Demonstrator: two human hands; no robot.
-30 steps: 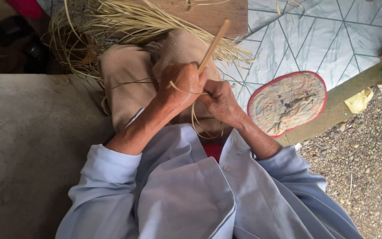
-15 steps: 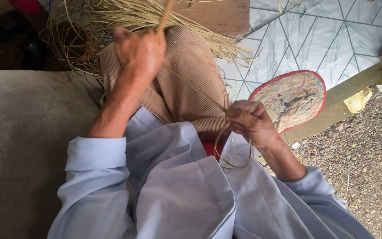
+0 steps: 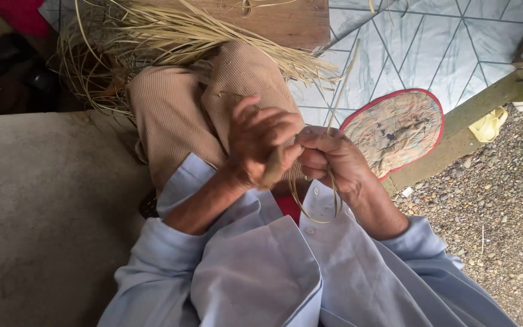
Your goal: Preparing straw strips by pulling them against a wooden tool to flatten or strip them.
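My left hand (image 3: 260,144) and my right hand (image 3: 333,158) meet over my lap, above my tan ribbed trousers (image 3: 184,115). The left hand is closed around a short brown stick (image 3: 272,168) that is blurred. The right hand pinches a thin pale straw strand (image 3: 339,85) that rises up and away, and a loop of the same strand (image 3: 316,209) hangs below it. Both arms wear light blue sleeves.
A heap of dry straw strips (image 3: 171,30) lies past my knees on a wooden board (image 3: 286,21). A round woven fan with a red rim (image 3: 398,130) rests on the patterned tile floor (image 3: 449,42). Concrete slab (image 3: 37,206) at left, gravel (image 3: 503,206) at right.
My left hand, raised high toward the straw half a second ago, has come back down to meet the right hand. The strand no longer stretches taut between them.
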